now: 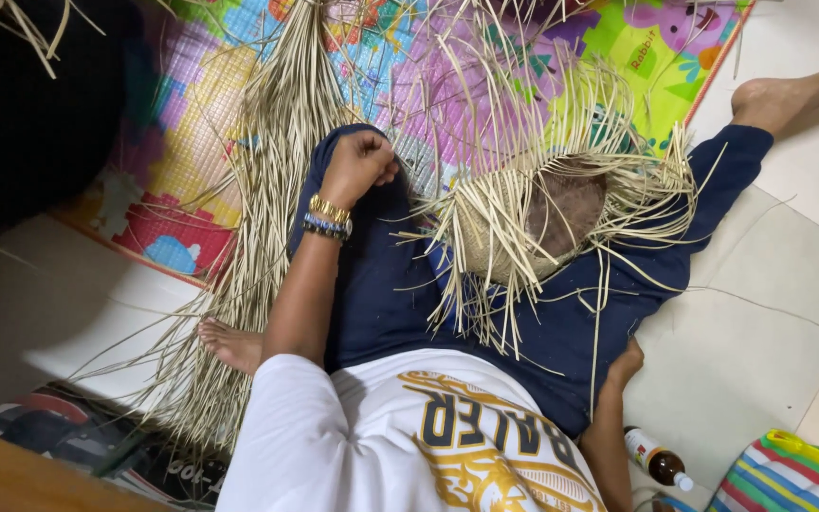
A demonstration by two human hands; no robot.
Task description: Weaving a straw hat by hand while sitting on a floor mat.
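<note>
A half-woven straw piece point(533, 223) with a round woven middle and many loose strands sticking out lies on my lap, over dark blue trousers. My left hand point(357, 166), with bracelets at the wrist, is clenched in a fist on my raised knee, left of the weaving and apart from it. I see nothing in the fist. My right hand point(624, 365) rests against my thigh below the weaving, with its fingers hidden. A long bundle of pale straw strips point(267, 190) lies on the floor beside my left leg.
A colourful play mat point(191, 142) covers the floor ahead. A brown bottle with a white cap point(658, 462) and a striped bag point(789, 474) lie at the lower right. A dark bulky object point(30, 104) sits at the upper left, a wooden edge point(11, 474) at the lower left.
</note>
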